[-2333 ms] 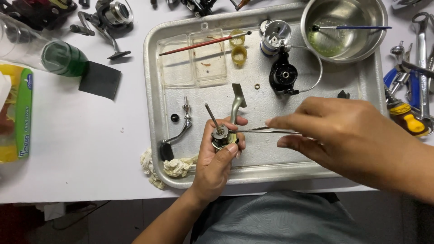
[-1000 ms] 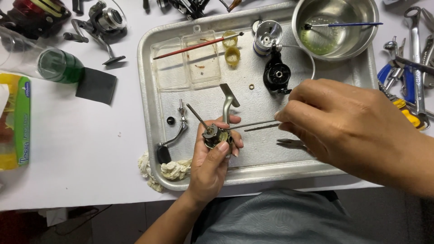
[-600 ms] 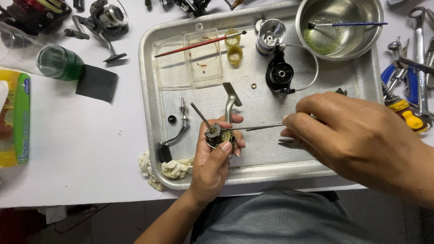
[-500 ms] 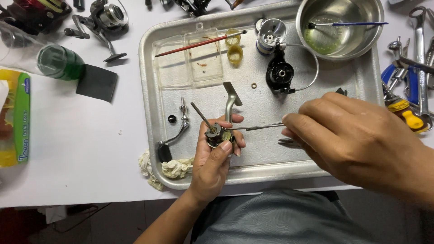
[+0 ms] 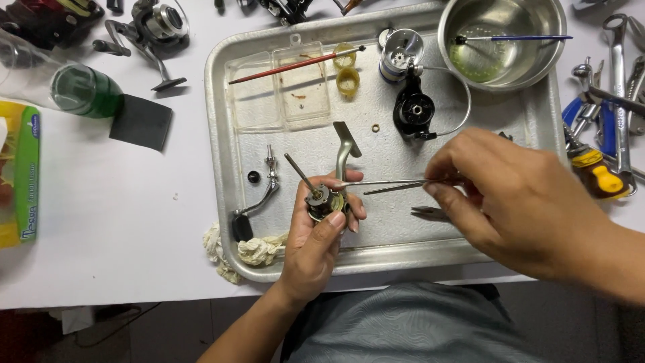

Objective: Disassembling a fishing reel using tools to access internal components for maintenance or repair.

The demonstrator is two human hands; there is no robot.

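Left hand (image 5: 316, 245) gripping reel body (image 5: 326, 202) upright, right hand (image 5: 517, 202) pinching tweezers (image 5: 383, 183) level, tips at reel.

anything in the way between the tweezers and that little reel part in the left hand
Nothing visible. The right hand holds the tweezers, whose tips already reach the reel part gripped in the left hand.

White table (image 5: 134, 222), bearing a metal tray (image 5: 222, 134), a dark square pad (image 5: 140, 122), a green-capped clear bottle (image 5: 84, 89), a spinning reel (image 5: 151, 30), a yellow-green packet (image 5: 20, 175), and tools (image 5: 615, 114), probably wrenches, at right
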